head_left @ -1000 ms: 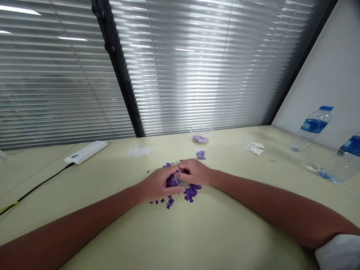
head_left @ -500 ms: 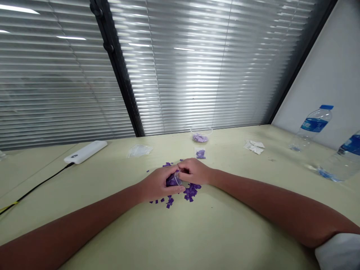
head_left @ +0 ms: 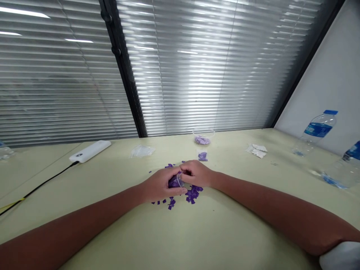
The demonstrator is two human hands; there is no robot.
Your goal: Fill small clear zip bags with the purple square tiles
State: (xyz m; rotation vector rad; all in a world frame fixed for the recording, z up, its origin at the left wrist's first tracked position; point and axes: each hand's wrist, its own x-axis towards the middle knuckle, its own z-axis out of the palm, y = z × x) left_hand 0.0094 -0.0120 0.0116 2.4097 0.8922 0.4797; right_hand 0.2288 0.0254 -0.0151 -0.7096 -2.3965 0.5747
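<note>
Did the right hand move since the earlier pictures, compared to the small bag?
No, the right hand stays just below the small bag with purple pieces; only the whole view shifted a little.

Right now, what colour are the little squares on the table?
The squares are purple, clearest in the head view.

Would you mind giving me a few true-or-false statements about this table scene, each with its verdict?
1. The left hand and right hand together hold a small clear plastic bag of purple pieces. True.
2. All the purple pieces are inside that bag. False: many loose purple pieces lie on the table around the hands.
3. A clear plastic cup holding lilac pieces stands beyond the hands. True.
4. The white power bank lies right of the hands. False: the white power bank lies to their left.
5. Two blue-labelled water bottles are at the far right. True.
</note>
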